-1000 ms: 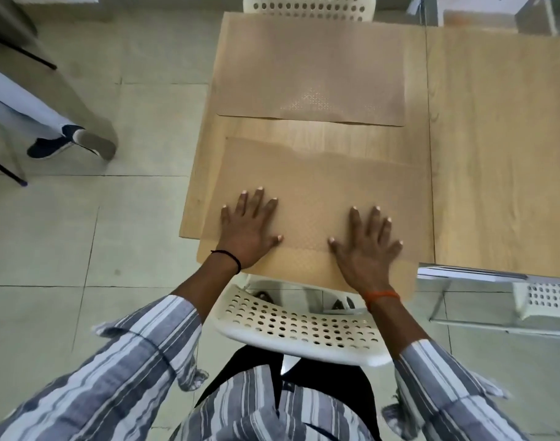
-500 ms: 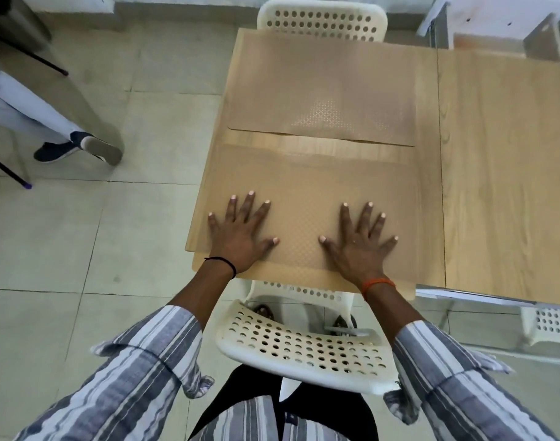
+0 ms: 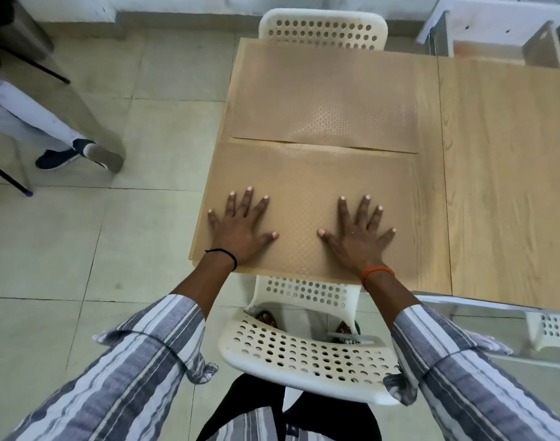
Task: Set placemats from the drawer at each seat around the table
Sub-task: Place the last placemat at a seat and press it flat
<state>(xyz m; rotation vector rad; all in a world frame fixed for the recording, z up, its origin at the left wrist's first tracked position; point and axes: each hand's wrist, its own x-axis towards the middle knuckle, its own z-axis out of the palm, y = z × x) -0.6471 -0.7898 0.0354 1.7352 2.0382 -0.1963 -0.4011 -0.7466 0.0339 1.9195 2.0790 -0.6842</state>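
While pressing near placemat (image 3: 307, 198) flat on table (image 3: 508, 173) w/ left hand (image 3: 240, 232) & right hand (image 3: 356, 238), fingers spread: risking slipping off near edge or riding onto far placemat (image 3: 323, 97) if pushing unevenly.

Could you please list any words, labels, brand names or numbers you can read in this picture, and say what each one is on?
None: no readable text on the near placemat, the far placemat, the table, the chairs or the striped sleeves.
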